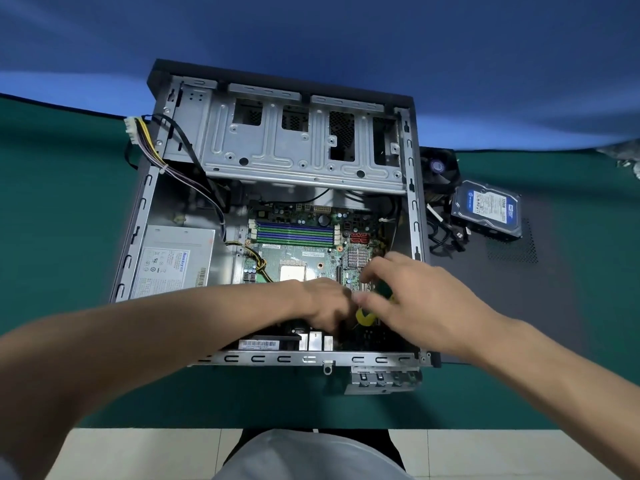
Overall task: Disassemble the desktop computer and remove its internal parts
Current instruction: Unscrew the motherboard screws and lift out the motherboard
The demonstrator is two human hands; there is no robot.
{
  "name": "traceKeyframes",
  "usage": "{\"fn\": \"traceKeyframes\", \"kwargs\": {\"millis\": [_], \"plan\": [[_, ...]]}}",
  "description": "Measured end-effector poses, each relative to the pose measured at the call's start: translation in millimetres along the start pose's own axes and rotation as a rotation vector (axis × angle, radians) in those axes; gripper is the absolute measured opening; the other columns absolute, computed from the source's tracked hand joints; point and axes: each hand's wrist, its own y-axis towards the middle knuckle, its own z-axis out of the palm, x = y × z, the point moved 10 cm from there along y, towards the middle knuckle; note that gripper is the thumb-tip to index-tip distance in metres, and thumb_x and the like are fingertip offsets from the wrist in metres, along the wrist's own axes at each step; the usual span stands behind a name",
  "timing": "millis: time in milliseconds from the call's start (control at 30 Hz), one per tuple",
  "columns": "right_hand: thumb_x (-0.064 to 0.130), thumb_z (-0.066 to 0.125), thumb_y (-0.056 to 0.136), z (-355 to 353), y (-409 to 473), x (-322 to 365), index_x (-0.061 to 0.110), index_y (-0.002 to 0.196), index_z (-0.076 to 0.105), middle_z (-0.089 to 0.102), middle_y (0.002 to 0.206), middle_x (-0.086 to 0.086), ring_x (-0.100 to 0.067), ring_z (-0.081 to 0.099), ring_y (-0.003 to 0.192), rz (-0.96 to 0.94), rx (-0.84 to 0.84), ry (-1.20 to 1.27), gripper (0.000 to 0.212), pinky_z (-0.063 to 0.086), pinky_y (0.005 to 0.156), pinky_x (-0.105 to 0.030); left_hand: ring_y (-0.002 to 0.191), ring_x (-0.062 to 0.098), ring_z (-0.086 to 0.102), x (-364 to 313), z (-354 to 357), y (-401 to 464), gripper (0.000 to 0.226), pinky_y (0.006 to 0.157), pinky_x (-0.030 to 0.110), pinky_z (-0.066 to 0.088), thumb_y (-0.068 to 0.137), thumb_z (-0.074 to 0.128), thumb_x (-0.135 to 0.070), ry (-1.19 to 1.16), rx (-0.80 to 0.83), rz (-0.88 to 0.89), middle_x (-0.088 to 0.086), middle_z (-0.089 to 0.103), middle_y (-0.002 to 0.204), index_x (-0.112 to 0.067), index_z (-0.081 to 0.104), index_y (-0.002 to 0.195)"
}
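"Huntkey" on power supply (173,261), "320GB" on hard drive (488,210)

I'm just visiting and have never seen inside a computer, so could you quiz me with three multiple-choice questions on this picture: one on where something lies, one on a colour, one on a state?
1. Where does the hard drive lie?
A. Inside the case, in the metal cage
B. Outside the case, on the dark panel to its right
C. On the floor

2. What colours are the memory slots on the motherboard?
A. Blue and green
B. Red and white
C. All black

3. What state is the computer case in?
A. Closed
B. Open, with the board still inside
C. Open and stripped bare

Answers:
1. B, since the blue-labelled drive rests on the panel beside a fan.
2. A, as the long strips alternate blue and green.
3. B, as the board and power supply show while the left hand and right hand work over it.
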Motion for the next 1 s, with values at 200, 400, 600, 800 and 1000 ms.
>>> {"fn": "traceKeyframes", "kwargs": {"millis": [200,400,600,800,1000], "plan": [[0.038,0.053,0.092,0.6,-1.2,1.7,0.031,0.123,0.049,0.049,0.120,0.010,-0.019,0.058,0.100,-0.038,0.029,-0.059,0.033,0.044,0.079,-0.030,0.067,0.016,0.049,0.4,-2.0,6.1,0.014,0.052,0.017,0.034,0.089,0.061,-0.021,-0.033,-0.010,0.035,-0.005,0.045,0.067,-0.015,0.051,0.080],[0.035,0.056,0.090,5.5,-3.4,3.9,0.033,0.118,0.047,0.043,0.114,0.012,-0.018,0.056,0.094,-0.058,0.039,-0.022,0.030,0.044,0.077,-0.031,0.071,0.018,0.048,-3.3,-1.6,6.8,0.016,0.057,0.022,0.036,0.088,0.062,-0.023,-0.064,0.012,0.058,0.004,0.055,0.084,-0.009,0.058,0.094],[0.038,0.044,0.095,0.3,-4.7,-2.0,0.034,0.113,0.053,0.047,0.104,0.013,-0.016,0.056,0.091,-0.026,-0.020,-0.069,0.021,0.035,0.070,-0.026,0.069,0.020,0.049,-5.3,-2.2,8.1,0.029,0.061,0.027,0.040,0.086,0.064,-0.021,-0.046,-0.017,0.063,-0.003,0.044,0.064,-0.017,0.042,0.068],[0.034,0.056,0.085,-7.5,-1.9,-9.0,0.034,0.094,0.058,0.056,0.096,0.018,-0.009,0.053,0.080,0.034,-0.023,-0.044,0.009,0.035,0.063,-0.026,0.070,0.017,0.052,-9.0,1.4,9.4,0.015,0.052,0.021,0.035,0.085,0.067,-0.024,-0.076,-0.018,0.070,-0.003,0.050,0.067,-0.010,0.061,0.087],[0.031,0.060,0.080,-8.9,-9.9,-29.4,0.029,0.083,0.061,0.059,0.068,0.013,-0.004,0.052,0.058,0.180,-0.071,0.041,0.004,0.038,0.050,-0.024,0.069,0.019,0.052,-6.0,1.2,8.8,0.009,0.057,0.023,0.040,0.083,0.067,-0.015,-0.144,-0.025,0.033,-0.003,0.049,0.065,-0.011,0.059,0.080]]}}
